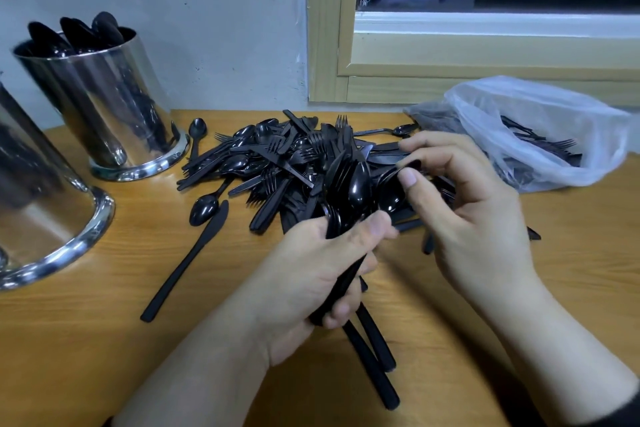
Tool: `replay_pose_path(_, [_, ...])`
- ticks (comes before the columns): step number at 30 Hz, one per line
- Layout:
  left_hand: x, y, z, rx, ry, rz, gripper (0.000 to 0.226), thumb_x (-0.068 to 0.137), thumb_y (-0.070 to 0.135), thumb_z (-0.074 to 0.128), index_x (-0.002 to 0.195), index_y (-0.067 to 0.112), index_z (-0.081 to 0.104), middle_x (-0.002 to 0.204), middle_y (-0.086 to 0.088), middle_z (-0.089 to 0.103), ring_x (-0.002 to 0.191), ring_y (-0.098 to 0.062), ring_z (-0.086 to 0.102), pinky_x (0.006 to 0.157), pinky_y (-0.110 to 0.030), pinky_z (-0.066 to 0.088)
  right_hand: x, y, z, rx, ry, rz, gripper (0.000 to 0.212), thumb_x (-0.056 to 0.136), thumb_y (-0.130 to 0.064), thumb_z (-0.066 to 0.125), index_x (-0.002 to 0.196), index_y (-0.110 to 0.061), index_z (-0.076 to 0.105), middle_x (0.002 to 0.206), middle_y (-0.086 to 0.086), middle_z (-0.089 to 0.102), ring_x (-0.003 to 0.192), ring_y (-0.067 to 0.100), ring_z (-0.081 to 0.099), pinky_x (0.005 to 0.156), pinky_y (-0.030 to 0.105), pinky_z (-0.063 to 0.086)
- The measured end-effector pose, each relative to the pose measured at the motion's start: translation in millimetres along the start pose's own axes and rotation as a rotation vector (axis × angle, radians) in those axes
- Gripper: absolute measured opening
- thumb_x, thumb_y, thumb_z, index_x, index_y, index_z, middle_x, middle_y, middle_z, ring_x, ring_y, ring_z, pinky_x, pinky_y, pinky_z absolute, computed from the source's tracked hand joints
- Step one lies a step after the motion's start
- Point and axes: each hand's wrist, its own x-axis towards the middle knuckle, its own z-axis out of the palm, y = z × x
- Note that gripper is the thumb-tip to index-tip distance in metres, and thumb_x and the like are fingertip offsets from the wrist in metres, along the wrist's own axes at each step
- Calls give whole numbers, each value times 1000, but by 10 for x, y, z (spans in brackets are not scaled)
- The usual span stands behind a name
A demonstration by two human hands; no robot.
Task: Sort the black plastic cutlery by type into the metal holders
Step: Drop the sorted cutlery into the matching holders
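A heap of black plastic forks, knives and spoons (277,156) lies in the middle of the wooden table. My left hand (322,270) grips a bundle of black spoons (356,191) by the handles, bowls pointing up and away. My right hand (471,211) pinches one more spoon (391,198) by its bowl, right beside that bundle. A shiny metal holder (104,107) at the back left carries several spoons, bowls up. A second metal holder (38,204) stands at the left edge; its contents are hidden.
A loose knife (187,260) and a spoon (204,208) lie left of the heap. A clear plastic bag (533,128) with more cutlery sits at the back right. Behind are a white wall and a wooden window frame (346,87).
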Motion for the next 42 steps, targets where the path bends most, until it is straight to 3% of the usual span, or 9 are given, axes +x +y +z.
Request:
replay_pose_path(2, [10, -16, -5, 19, -70, -23, 64, 85, 51, 78, 123, 3, 64, 72, 3, 48, 43, -7, 37, 39, -21, 27, -7, -10, 13, 1, -31, 4, 8, 96, -15, 63, 100, -11, 68, 112, -5, 66, 105, 17, 63, 78, 30, 48])
replay_pose_path(6, [4, -32, -11, 5, -130, -53, 21, 99, 20, 65, 118, 15, 71, 72, 3, 47, 45, -7, 34, 40, -21, 26, -20, -71, 12, 130, -84, 160, 5, 92, -21, 69, 97, -22, 71, 94, -6, 73, 88, 10, 67, 77, 19, 48])
replay_pose_path(10, [76, -16, -2, -156, -145, -51, 27, 88, 19, 57, 105, 15, 78, 70, -2, 49, 39, -8, 32, 37, -18, 26, -6, -122, 2, 339, -57, 326, 19, 83, -28, 68, 100, -21, 72, 91, 1, 75, 68, 9, 64, 53, 10, 45])
replay_pose_path(14, [116, 46, 20, -178, -116, -80, 32, 90, 16, 51, 75, 13, 79, 56, -6, 50, 31, -12, 32, 39, -15, 28, 27, -41, -11, 390, -80, 407, 29, 79, -27, 72, 108, -21, 70, 89, 2, 74, 64, 17, 62, 49, 11, 42])
replay_pose_path(19, [173, 16, 26, -94, 87, -1, 23, 99, 8, 48, 94, 1, 70, 63, -18, 60, 31, -19, 39, 39, -20, 32, 31, 21, 19, 510, -73, 483, 20, 78, -22, 72, 95, -13, 75, 77, 16, 71, 59, 22, 64, 47, 12, 43])
replay_pose_path(22, [151, -28, 4, -26, 107, 66, 31, 102, 13, 49, 83, 18, 73, 66, -15, 65, 35, -19, 42, 38, -26, 29, 18, 66, 15, 495, -190, 471, 21, 87, -23, 66, 101, -7, 72, 79, 19, 68, 62, 22, 58, 54, 19, 45])
replay_pose_path(32, [-147, 8, 47, 70, 318, 259, 29, 107, 22, 50, 100, 2, 69, 83, -20, 74, 48, -25, 53, 41, -28, 42, 15, -210, 47, 305, -261, 394, 13, 100, -22, 57, 104, -12, 63, 72, 9, 67, 64, 22, 61, 67, 36, 52])
replay_pose_path(37, [-504, 247, 21, -38, 395, 312, 23, 108, 23, 50, 107, 3, 62, 89, -15, 78, 77, -33, 76, 67, -43, 64, 61, -676, 56, 162, -242, 288, 9, 102, -22, 54, 102, -21, 62, 75, 9, 69, 68, 21, 66, 73, 41, 56])
replay_pose_path(42, [-931, 511, -199, -110, 510, 449, 28, 111, 26, 43, 111, 4, 60, 96, -8, 80, 91, -23, 78, 76, -36, 64, 154, -1176, 129, 136, -152, 242, 9, 101, -25, 54, 96, -26, 61, 74, 6, 70, 62, 13, 66, 45, 13, 44])
